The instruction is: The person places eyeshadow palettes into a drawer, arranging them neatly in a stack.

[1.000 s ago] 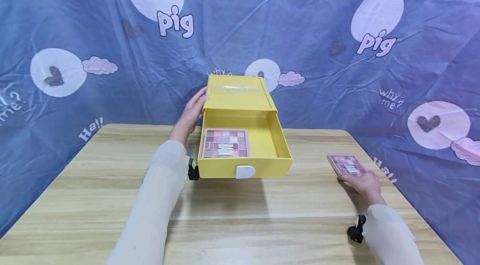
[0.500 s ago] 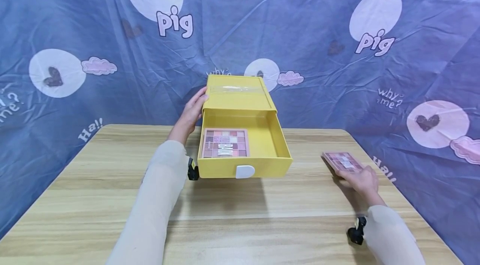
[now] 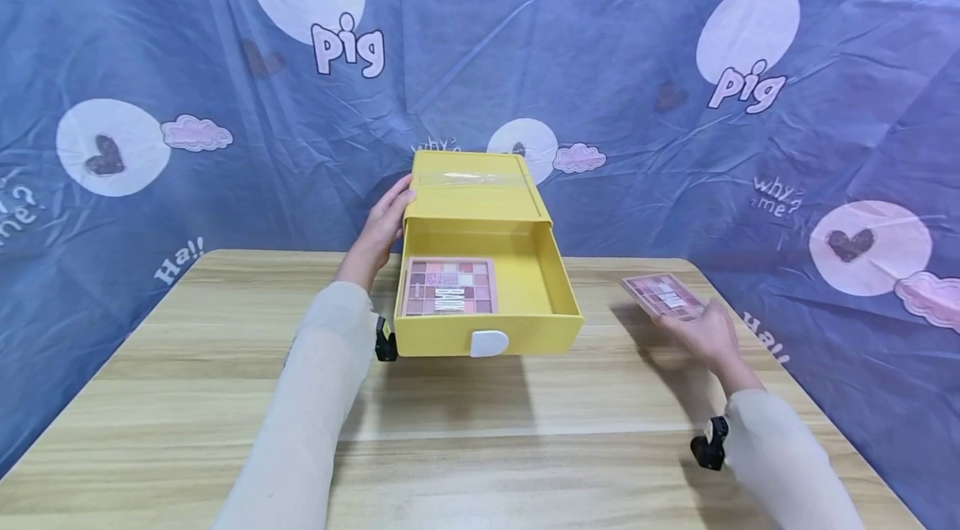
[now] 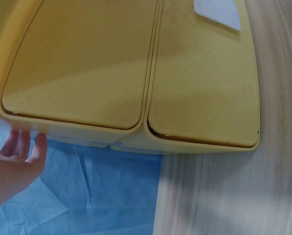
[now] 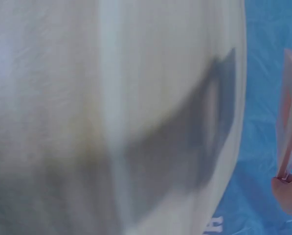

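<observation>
A yellow drawer box stands mid-table, its top drawer pulled out toward me. Inside the drawer, on the left, lies a pink eyeshadow palette. My left hand rests against the box's left side; in the left wrist view its fingertips touch the side with the fingers fairly straight. On the right, my right hand pinches a second eyeshadow palette by its near edge, held above the table and tilted. The right wrist view shows that palette edge-on, with only part of the hand visible.
The wooden table ends at a blue curtain with pig prints behind and at the sides. Another drawer front of the box shows in the left wrist view. A white pull tab juts from the open drawer.
My right hand has lifted the second palette off the table and moved it leftward and away from me. My left hand and the box have stayed in place.
</observation>
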`<state>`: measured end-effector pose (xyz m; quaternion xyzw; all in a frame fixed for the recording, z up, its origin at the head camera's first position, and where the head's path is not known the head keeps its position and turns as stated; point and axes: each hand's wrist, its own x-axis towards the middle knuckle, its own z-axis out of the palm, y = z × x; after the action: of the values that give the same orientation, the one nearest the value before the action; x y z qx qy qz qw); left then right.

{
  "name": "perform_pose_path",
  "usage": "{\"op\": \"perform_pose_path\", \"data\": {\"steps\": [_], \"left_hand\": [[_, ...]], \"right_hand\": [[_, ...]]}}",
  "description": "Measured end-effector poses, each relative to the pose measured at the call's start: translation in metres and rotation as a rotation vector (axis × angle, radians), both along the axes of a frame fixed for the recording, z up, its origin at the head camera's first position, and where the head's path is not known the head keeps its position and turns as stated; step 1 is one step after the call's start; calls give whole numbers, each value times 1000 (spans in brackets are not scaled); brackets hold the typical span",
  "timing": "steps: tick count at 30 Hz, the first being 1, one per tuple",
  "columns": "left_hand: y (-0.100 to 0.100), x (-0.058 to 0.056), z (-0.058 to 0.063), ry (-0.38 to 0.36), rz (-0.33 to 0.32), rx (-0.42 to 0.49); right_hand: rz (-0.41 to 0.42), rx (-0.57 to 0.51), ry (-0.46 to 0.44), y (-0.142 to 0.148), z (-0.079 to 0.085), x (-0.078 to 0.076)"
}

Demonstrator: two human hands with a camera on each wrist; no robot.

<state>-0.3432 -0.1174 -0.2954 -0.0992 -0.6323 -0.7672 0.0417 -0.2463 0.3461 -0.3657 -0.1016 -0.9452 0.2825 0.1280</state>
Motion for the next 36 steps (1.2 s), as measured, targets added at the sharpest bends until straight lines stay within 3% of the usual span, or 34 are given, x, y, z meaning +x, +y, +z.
{"op": "perform_pose_path", "data": {"steps": [10, 20, 36], "left_hand": [[0, 0, 1, -3, -12, 21], [-1, 1, 2, -2, -11, 2], [-1, 1, 2, -5, -16, -8]], "right_hand": [[82, 5, 102, -17, 26, -8], [115, 26, 62, -29, 56, -8], [230, 54, 92, -45, 109, -8]]}}
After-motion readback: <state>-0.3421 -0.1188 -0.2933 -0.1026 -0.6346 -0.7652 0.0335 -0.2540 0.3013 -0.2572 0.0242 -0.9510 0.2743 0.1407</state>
